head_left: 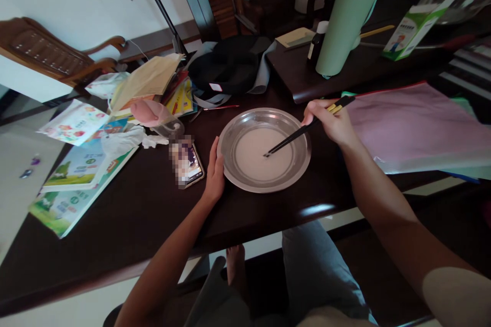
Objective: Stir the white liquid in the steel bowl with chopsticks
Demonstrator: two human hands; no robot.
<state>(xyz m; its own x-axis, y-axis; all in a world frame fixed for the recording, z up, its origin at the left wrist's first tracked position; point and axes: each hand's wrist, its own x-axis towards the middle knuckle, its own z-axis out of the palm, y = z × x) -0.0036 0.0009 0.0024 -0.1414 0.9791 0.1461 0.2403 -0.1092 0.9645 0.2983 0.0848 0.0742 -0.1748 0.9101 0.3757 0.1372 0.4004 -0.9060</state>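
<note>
A round, shallow stainless steel basin (264,185) stands on the dark table, with cloudy whitish liquid (253,156) in it. My left hand (215,176) holds the basin at its left side, fingers laid along the outer rim; its underside contact is hidden. In my right hand (330,118), closed above the basin's right rim, is a pair of black chopsticks (293,136) with gold bands. Their tips dip into the liquid near the middle and lie close together. Left of my left hand lies a phone (194,163) with its screen lit, partly blurred out.
Booklets (72,194), tissue and a pink-topped clear container (151,115) lie at the left. Behind the basin are a black bag (230,64) and a red pen (222,107). A pink folder (418,127) lies right; a green cylinder (347,20) and dark bottle (316,46) stand on a raised board.
</note>
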